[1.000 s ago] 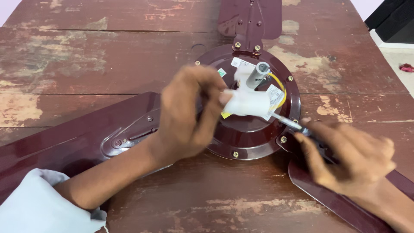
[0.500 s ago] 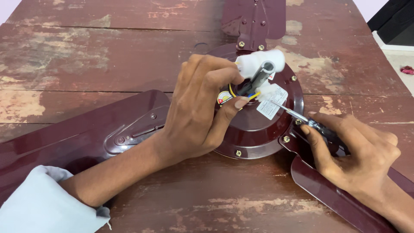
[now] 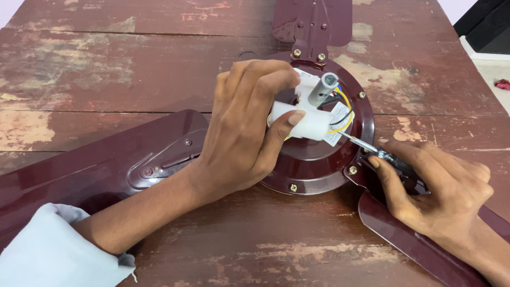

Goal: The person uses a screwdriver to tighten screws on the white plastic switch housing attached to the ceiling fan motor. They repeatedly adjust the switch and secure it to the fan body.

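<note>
A maroon ceiling fan lies on a worn wooden table, its round motor housing (image 3: pixel 319 170) in the middle. My left hand (image 3: pixel 244 127) grips a white cylindrical part (image 3: pixel 305 123) on top of the housing, thumb pressed on it. Beside it a grey metal shaft (image 3: pixel 322 89) sticks up, with yellow, black and blue wires (image 3: pixel 342 109) around it. My right hand (image 3: pixel 438 186) holds a screwdriver (image 3: pixel 366 146) whose metal tip points at the white part's labelled end.
Three maroon blades spread from the housing: one to the left (image 3: pixel 95 175), one at the top (image 3: pixel 313 21), one at the lower right (image 3: pixel 404 234). The wooden table (image 3: pixel 106 69) is scratched and peeling. A dark object sits off the table at the top right (image 3: pixel 486 26).
My left hand has turned the white part from upright beside the shaft to lying across the housing. My right hand with the screwdriver has stayed at the lower right.
</note>
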